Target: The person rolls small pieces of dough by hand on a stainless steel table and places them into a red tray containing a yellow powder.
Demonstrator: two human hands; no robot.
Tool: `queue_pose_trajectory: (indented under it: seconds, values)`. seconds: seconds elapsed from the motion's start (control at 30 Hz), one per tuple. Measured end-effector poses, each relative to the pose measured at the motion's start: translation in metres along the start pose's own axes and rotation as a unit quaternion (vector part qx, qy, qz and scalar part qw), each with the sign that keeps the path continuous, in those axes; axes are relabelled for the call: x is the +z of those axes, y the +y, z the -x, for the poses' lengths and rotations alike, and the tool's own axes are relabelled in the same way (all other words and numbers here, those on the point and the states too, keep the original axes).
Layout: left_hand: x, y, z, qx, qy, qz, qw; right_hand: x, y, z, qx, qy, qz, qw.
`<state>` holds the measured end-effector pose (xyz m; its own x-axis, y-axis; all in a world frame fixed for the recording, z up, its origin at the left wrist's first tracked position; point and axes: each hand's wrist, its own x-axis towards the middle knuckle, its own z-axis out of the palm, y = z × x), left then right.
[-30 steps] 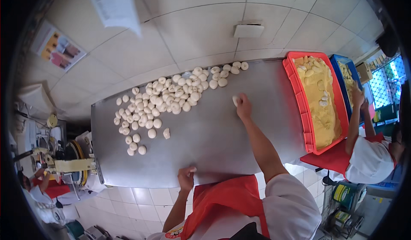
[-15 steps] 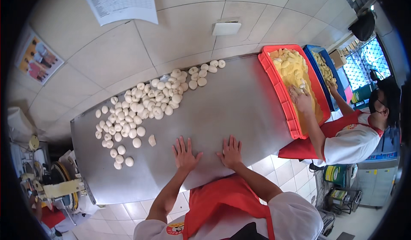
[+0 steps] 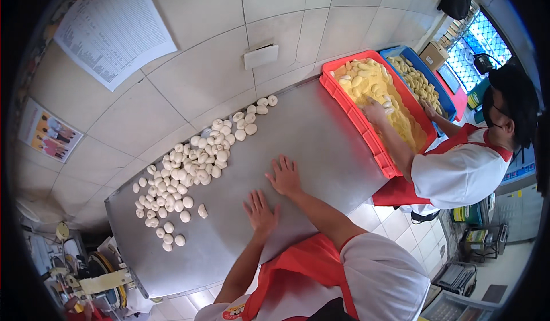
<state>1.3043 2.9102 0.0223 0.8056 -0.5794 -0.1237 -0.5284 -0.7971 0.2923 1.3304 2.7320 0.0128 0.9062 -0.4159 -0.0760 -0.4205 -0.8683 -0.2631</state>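
Note:
My left hand (image 3: 262,214) lies palm down on the steel table (image 3: 229,252), fingers spread. Farther forward and to the right, my right hand (image 3: 284,177) rests on the same surface, also flat with its fingers apart. Neither holds anything. To the left of both hands, many round pale dough balls (image 3: 189,166) are heaped and scattered along the wall side. A small irregular dough scrap (image 3: 202,211) sits by itself, between that pile and my left hand.
At the table's right end stands a red crate (image 3: 356,116) with yellow powder and dough pieces, where a co-worker's hand (image 3: 375,113) reaches in. Behind it is a blue crate (image 3: 444,100) of dough pieces. A machine (image 3: 97,281) stands beyond the left edge.
My right hand has moved forward and left across the table, while my left hand stays flat nearby. The view has turned. The co-worker's hand still works in the red crate.

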Motion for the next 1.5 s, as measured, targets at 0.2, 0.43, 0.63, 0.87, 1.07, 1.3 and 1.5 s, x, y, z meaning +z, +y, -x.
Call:
queue_pose_trajectory:
  seconds: [0.2, 0.43, 0.63, 0.87, 1.07, 1.3, 1.5]
  values:
    - [0.019, -0.028, 0.1, -0.157, -0.042, 0.135, 0.977, 0.019, 0.007, 0.13, -0.043, 0.023, -0.052, 0.997]
    - [-0.029, 0.029, 0.067, 0.004, -0.181, 0.53, 0.828, 0.028, 0.063, 0.166, 0.297, -0.108, -0.703, 0.637]
    - [-0.05, 0.079, -0.004, 0.074, -0.064, 0.516, 0.851, -0.158, 0.1, 0.062, 0.136, 0.087, -0.975, 0.151]
    - [-0.006, 0.023, -0.093, 0.073, -0.113, 0.318, 0.939, -0.19, 0.179, -0.059, -0.014, 0.153, -0.898, 0.411]
    - [-0.056, 0.016, -0.292, 0.045, 0.059, 0.22, 0.973, -0.05, 0.113, -0.236, 0.197, 0.032, -0.676, 0.709]
    - [-0.076, 0.049, -0.385, 0.041, -0.009, -0.002, 0.999, -0.01, 0.075, -0.302, 0.095, 0.205, -0.342, 0.912]
    - [-0.033, -0.012, -0.228, -0.004, -0.008, 0.568, 0.823, -0.011, 0.099, -0.182, 0.048, 0.117, -0.434, 0.892]
